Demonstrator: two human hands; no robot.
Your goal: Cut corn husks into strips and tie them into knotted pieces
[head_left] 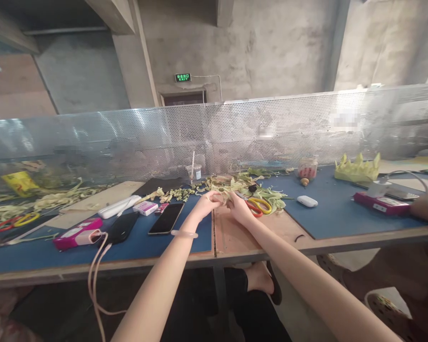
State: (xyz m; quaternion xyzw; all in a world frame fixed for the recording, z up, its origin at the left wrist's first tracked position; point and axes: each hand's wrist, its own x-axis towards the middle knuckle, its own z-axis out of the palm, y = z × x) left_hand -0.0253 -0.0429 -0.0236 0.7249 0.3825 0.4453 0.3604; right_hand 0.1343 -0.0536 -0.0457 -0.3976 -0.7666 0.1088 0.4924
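My left hand (209, 200), with a pale bangle on its wrist, and my right hand (237, 208) meet over the tan board (231, 237) in the middle of the table. The fingers of both are closed on a small pale green, leaf-like piece (225, 197), mostly hidden by them. Just beyond my hands lies a loose heap of pale green leafy strips (244, 184). Scissors (259, 206) with red and yellow handles rest beside my right hand, partly on the strips.
Phones (167, 218), a pink power bank (77, 232) with a cable and a white long case (118, 206) lie left. A cup with a straw (193, 172) stands behind. A white earbud case (307, 201) and a jar (307, 168) are right, near another person's hand (426, 206).
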